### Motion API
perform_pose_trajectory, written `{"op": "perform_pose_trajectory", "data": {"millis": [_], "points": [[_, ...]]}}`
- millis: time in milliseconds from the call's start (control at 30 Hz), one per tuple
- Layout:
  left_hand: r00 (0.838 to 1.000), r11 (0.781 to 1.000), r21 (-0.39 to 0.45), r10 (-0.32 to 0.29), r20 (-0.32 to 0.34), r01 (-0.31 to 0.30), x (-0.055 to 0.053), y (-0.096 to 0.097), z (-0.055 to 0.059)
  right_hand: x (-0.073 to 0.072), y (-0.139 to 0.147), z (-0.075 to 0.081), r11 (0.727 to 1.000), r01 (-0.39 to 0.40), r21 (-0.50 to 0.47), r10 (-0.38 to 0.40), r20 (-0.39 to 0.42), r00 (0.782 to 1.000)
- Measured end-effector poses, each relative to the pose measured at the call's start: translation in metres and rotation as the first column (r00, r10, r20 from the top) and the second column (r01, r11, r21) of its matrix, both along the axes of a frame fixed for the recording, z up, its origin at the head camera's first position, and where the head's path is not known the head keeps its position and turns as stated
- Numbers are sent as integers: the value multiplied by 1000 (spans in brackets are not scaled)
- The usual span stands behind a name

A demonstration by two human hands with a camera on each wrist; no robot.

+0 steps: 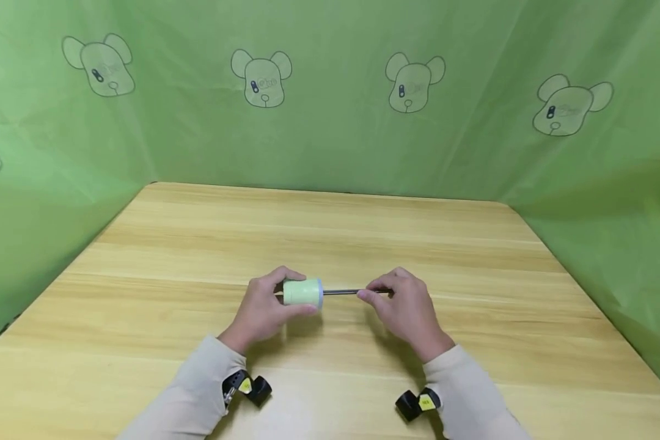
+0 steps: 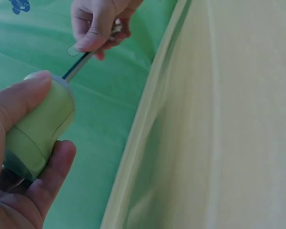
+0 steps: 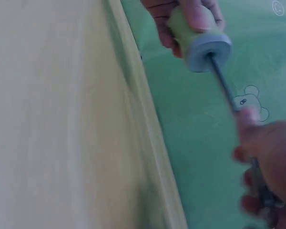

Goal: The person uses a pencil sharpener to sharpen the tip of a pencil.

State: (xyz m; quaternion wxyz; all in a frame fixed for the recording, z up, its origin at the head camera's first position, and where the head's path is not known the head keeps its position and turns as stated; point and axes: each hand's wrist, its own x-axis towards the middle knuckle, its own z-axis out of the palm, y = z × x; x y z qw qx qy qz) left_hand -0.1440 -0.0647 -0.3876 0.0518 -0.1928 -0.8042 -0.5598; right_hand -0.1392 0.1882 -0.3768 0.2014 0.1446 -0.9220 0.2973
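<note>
My left hand grips a light green pencil sharpener, a stubby cylinder with a pale blue end, thumb on one side and fingers on the other. It lies sideways in the hand, held over the table. A slim dark pencil runs into the hole in the middle of the blue end; its tip inside is hidden. My right hand pinches this pencil between thumb and fingers, partway along its length. In the right wrist view the right hand is blurred, and its fingers partly cover the pencil's rear part.
Beneath both hands spreads a light wood-grain table. Green cloth with bear-head drawings hangs behind it and along both sides. Black wrist cameras sit on the cuffs of the pale sleeves.
</note>
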Motion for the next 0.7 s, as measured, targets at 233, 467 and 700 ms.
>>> {"op": "perform_pose_trajectory", "data": {"millis": [233, 467, 700], "points": [[999, 998, 58, 20, 44, -22, 0, -3, 3, -3, 0, -8, 990, -137, -13, 112, -505, 856], [989, 989, 136, -76, 130, 58, -3, -6, 3, -10, 0, -7, 985, -167, 49, 152, -714, 683], [997, 998, 35, -62, 42, 61, -5, -7, 1, -6, 4, -6, 983, -160, 85, 181, -464, 867]]}}
